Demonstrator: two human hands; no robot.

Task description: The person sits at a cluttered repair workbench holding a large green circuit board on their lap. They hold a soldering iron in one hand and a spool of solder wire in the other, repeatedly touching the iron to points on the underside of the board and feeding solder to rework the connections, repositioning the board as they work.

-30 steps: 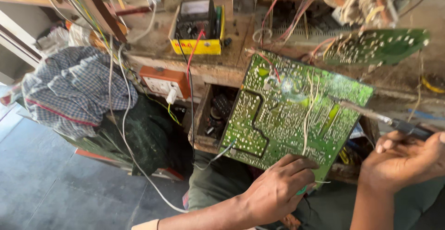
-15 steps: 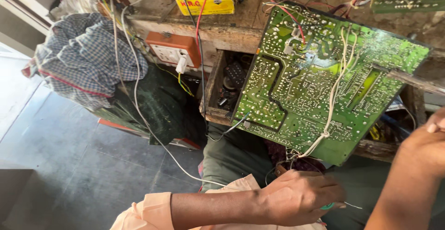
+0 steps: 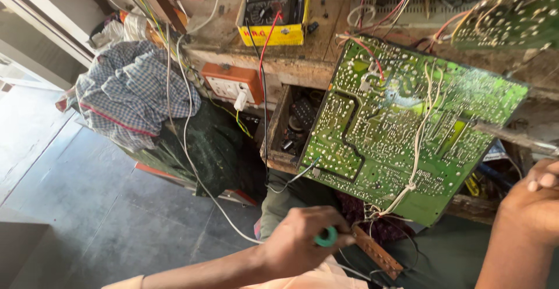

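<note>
Left hand [image 3: 300,239]: low centre, fingers curled together around a small green ring-shaped part [image 3: 326,236], possibly a toroid or a tool grip; too small to tell which.
Right hand [image 3: 533,207]: right edge, half out of frame, fingers bunched near a thin metal rod [image 3: 512,137]; grip on the rod unclear, so clamped or loose cannot be told.
Rod: lies across the right edge of the board, tip at or near the solder side; likely a soldering iron, handle not visible.
Board: large green circuit board [image 3: 402,126], solder side up, tilted, leaning against the wooden workbench [image 3: 303,62], lower corner just above the lap.
Wiring: white wire bundle [image 3: 416,149] runs down the board face to its lower edge; red wire [image 3: 372,56] near the top.
Strip: narrow brown perforated strip board [image 3: 375,254] just below the board, beside the left hand.
Bench: yellow analog multimeter [image 3: 273,9] on top, orange-framed wall socket [image 3: 233,82] on the bench front, second green board [image 3: 506,21] top right.
Left side: checked cloth [image 3: 131,97] draped over a dark bundle; grey tiled floor [image 3: 87,207] below.
Technique, as judgement: steady the board before touching the tip to a joint, keep the white wires clear of the hot rod, keep the left-hand part well clear of the pads.
</note>
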